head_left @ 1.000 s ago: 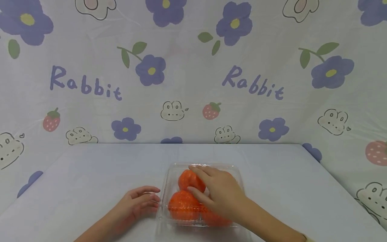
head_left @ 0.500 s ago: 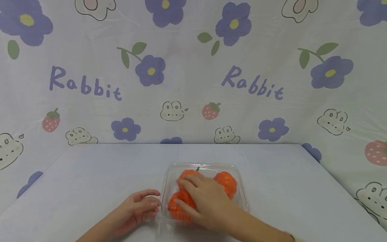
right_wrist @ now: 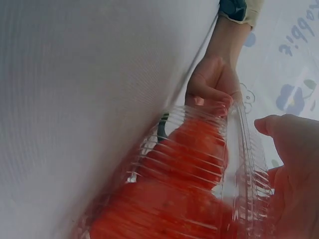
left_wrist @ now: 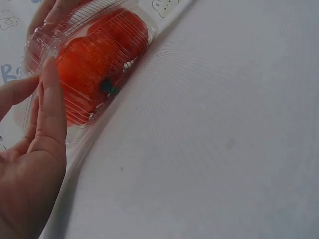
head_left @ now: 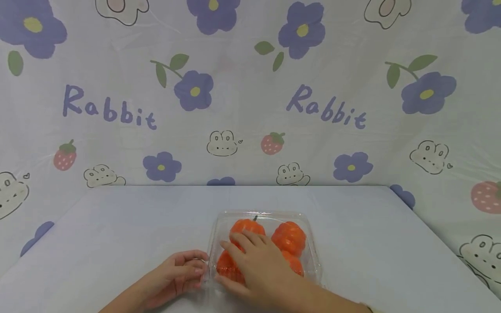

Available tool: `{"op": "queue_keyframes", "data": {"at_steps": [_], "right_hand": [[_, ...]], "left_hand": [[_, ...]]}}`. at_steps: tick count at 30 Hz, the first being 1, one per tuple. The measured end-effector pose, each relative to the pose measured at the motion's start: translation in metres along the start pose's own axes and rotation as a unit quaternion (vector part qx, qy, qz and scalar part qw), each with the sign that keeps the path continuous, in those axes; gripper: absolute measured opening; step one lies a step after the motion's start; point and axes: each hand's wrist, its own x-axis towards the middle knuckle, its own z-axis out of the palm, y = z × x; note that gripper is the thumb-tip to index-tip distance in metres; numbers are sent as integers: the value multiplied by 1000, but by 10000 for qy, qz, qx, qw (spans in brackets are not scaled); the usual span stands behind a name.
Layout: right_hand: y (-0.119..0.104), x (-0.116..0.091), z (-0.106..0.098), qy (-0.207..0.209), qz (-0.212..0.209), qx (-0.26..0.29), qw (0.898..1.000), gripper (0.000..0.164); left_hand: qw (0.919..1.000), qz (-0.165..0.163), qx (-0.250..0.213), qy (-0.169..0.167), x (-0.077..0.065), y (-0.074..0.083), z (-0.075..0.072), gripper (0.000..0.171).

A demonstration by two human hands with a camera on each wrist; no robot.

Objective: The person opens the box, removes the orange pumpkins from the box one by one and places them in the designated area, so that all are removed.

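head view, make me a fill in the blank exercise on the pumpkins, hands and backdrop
The pumpkins in the clear plastic container are coloured ____.
With the right hand partly over them, ____ pumpkins show.
The left hand is at the container's ____ side.
The purple word printed twice on the backdrop is ____.

Missing words: orange; four; left; Rabbit.

Soft, even, slightly muted light is falling across the head view, and the patterned backdrop is looking greyish. The clear box is catching thin glints along its rim. Both wrist views are appearing dimmer; faint fine lines are fanning over the worktop in the left one. Towards the bottom of the right wrist view, the orange contents are blurring.
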Motion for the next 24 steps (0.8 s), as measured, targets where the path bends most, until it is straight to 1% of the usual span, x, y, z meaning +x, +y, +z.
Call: {"op": "queue_keyframes", "data": {"at_steps": [4, 9, 14, 17, 20, 24], "right_hand": [[-1, -2, 4, 8, -95, -322, 9994, 67], [-3, -2, 7, -91, -99, -443, 9989, 73], [-5, -4, 8, 1, -190, -596, 9980, 77], [-6, -4, 8, 16, -192, -653, 9977, 78], [-6, -4, 8, 10, -170, -669, 9976, 78], [-7, -5, 10, 141, -200, -769, 9967, 76]], "left_hand": [[9998, -36, 6, -220, 0, -1, 0, 25], [9991, -56, 4, -419, -1, -2, 1, 26], [9981, 22, 13, -619, -2, -3, 2, 27], [9979, 17, 40, -640, -1, -3, 2, 26], [9982, -58, 71, -585, -1, -3, 2, 24], [9983, -155, 108, -544, -1, -3, 3, 21]]}}
